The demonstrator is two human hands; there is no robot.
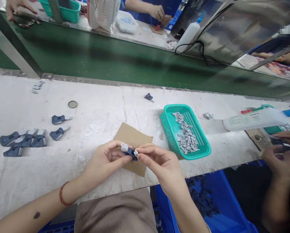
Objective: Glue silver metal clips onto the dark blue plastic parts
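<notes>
My left hand is closed on a small dark blue plastic part with a light grey piece sticking up from it. Against the right side of that part, the thumb and fingers of my right hand pinch a tiny light grey piece. Both hands are above a sheet of brown cardboard on the white table. Right of them stands a green basket holding many small grey plastic pieces. Where the two held parts meet is partly hidden by my fingers.
Several blue-and-grey parts lie at the left, with a bottle cap beyond. One more part lies at the back. A white bottle and a co-worker's hands are at the right. A blue bin stands below the table edge.
</notes>
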